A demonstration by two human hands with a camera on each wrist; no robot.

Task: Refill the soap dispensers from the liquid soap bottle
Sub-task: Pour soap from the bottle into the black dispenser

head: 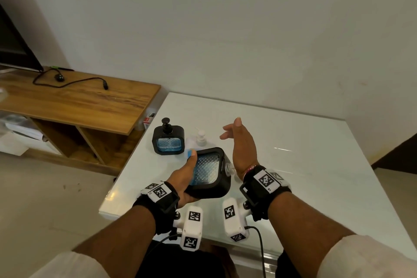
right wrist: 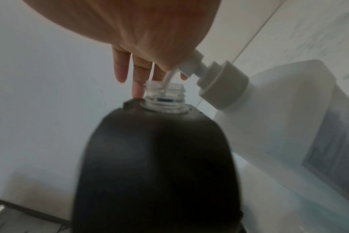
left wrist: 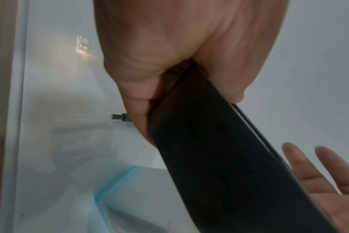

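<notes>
Above the glossy white bench, the left hand gripped a black square soap dispenser with a blue textured window, thumb pressed across the window, body tilted so its clear threaded neck pointed toward the right hand. That right hand hung just beside the neck, fingers straight and loosely spread, holding nothing. Beyond the held dispenser, a second black square dispenser with its black pump on stood upright on the bench, and just beside it stood the white liquid soap bottle with a white pump.
</notes>
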